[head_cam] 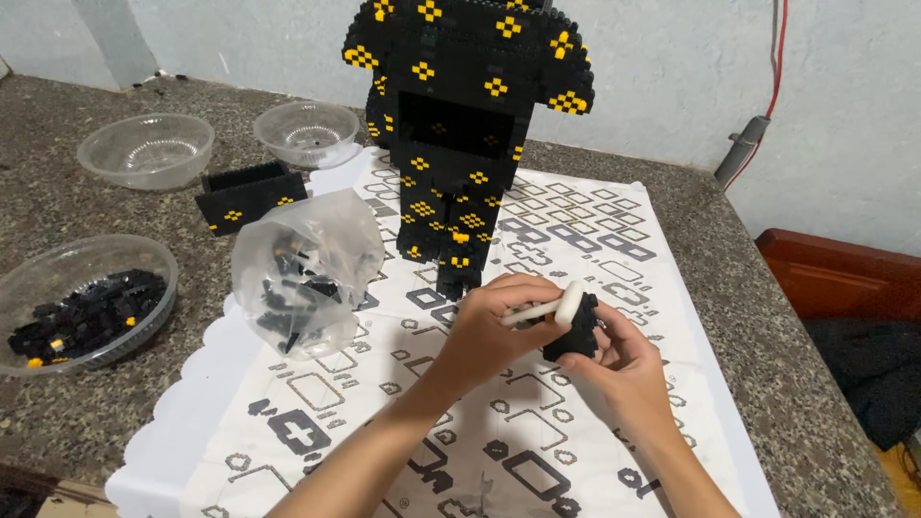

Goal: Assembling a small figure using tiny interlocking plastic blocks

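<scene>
My left hand grips a small white tool with a round flat head, pressed against a small black brick piece. My right hand holds that black piece from below and the right. Both hands meet over a white patterned cloth, just in front of a tall black brick figure with yellow cross marks. The figure stands upright on the cloth, and its top is cut off by the frame.
A clear plastic bag of black bricks lies left of my hands. A clear bowl with black and yellow bricks sits at far left. Two empty clear bowls and a flat black brick panel are behind. A wall with a red cable stands right.
</scene>
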